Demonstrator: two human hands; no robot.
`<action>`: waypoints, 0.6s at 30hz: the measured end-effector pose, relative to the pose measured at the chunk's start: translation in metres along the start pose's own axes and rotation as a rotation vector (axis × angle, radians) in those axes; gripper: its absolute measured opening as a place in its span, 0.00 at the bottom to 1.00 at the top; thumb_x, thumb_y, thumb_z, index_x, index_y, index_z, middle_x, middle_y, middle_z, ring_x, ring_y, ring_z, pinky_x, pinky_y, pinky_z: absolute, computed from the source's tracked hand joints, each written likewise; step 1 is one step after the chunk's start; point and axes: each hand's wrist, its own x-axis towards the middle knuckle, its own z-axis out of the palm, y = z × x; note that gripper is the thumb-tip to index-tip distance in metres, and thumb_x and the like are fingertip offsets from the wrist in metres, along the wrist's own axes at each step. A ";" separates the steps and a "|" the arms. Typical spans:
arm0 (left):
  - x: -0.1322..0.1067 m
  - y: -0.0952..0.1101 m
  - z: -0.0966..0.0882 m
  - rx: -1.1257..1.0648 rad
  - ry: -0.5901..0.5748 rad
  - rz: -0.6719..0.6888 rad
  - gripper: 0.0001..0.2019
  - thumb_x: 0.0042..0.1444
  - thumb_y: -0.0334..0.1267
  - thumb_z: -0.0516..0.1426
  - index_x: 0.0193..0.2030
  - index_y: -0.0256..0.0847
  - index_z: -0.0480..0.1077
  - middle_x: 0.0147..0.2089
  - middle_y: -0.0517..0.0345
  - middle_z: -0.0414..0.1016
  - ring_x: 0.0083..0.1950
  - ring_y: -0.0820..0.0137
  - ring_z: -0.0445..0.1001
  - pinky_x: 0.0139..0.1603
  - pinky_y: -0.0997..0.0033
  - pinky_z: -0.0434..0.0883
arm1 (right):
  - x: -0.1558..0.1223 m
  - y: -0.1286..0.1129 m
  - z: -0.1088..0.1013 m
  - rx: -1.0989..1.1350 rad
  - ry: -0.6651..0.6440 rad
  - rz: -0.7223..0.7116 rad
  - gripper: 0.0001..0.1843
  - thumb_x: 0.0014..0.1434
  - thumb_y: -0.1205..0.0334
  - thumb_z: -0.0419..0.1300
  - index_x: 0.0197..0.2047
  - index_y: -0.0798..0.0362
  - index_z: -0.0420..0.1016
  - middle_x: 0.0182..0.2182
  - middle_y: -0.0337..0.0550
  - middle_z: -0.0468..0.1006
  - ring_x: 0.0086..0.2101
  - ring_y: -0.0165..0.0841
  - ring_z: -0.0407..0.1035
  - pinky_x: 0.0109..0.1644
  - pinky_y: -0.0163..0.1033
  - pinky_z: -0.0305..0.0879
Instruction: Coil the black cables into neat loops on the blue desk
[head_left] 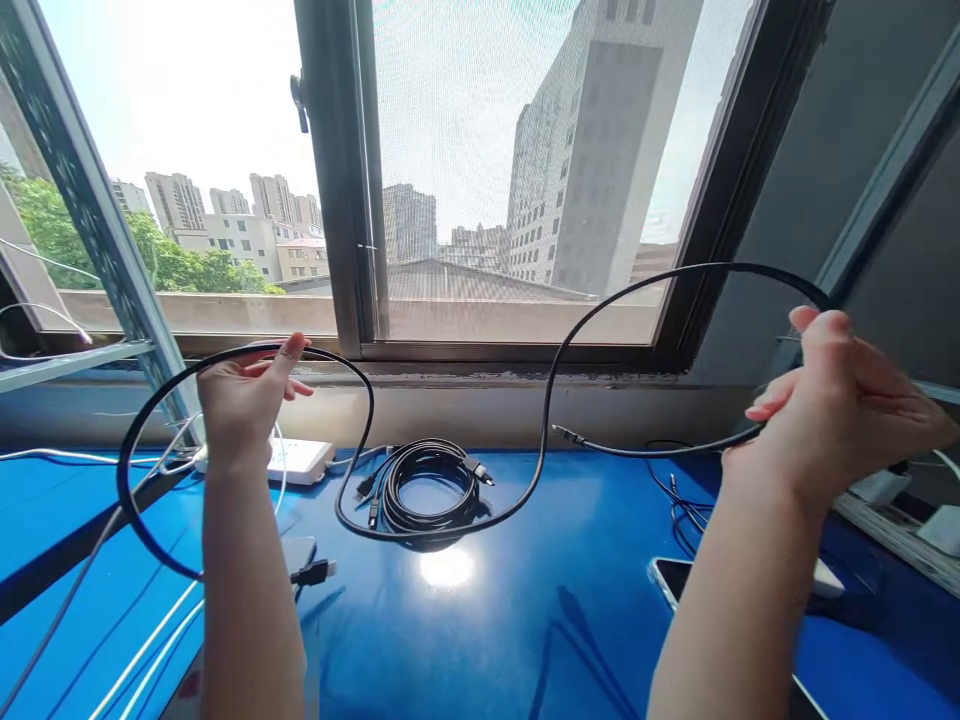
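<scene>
A long black cable (551,400) hangs in the air between my two hands, sagging in a curve in the middle. My left hand (244,400) pinches it between thumb and fingers, and a loop of it drops behind the left wrist. A black plug (315,572) shows just right of my left forearm. My right hand (832,390) is closed round the cable at the right, where it arches up and over. From below that hand a free end with a small metal-tipped connector (568,435) points left. A coiled black cable (431,490) with several plugs lies on the table behind the sagging part.
A blue table (480,640) stretches under the window (487,180). A white power strip (300,460) and white cords lie at the left, beside a metal rack post (112,200). At the right are a phone (667,578) and thin black cables (682,510).
</scene>
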 end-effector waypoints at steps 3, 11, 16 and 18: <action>-0.003 0.005 -0.001 0.046 -0.168 0.055 0.16 0.45 0.56 0.61 0.18 0.51 0.65 0.19 0.59 0.66 0.30 0.58 0.73 0.52 0.47 0.67 | -0.005 -0.005 0.002 0.030 0.006 -0.030 0.14 0.37 0.66 0.57 0.06 0.51 0.61 0.17 0.39 0.75 0.10 0.20 0.53 0.14 0.33 0.38; -0.023 0.022 0.011 0.168 -0.562 0.169 0.28 0.52 0.64 0.48 0.12 0.46 0.66 0.28 0.51 0.75 0.39 0.56 0.73 0.54 0.50 0.65 | -0.034 -0.013 0.010 -0.039 -0.301 0.120 0.06 0.39 0.59 0.63 0.22 0.52 0.79 0.06 0.30 0.61 0.09 0.24 0.48 0.14 0.35 0.41; -0.036 0.027 0.015 0.093 -0.838 0.210 0.29 0.53 0.65 0.47 0.20 0.46 0.74 0.20 0.53 0.68 0.29 0.61 0.70 0.35 0.60 0.69 | -0.038 -0.013 0.015 -0.062 -0.163 0.175 0.09 0.37 0.63 0.61 0.10 0.47 0.69 0.16 0.39 0.73 0.11 0.23 0.49 0.16 0.37 0.44; -0.039 0.028 0.014 0.067 -0.952 0.232 0.27 0.54 0.62 0.48 0.23 0.45 0.75 0.22 0.55 0.70 0.28 0.64 0.69 0.30 0.64 0.67 | -0.025 -0.003 0.011 -0.108 -0.128 0.167 0.11 0.37 0.65 0.58 0.08 0.46 0.67 0.22 0.41 0.77 0.12 0.22 0.49 0.17 0.39 0.44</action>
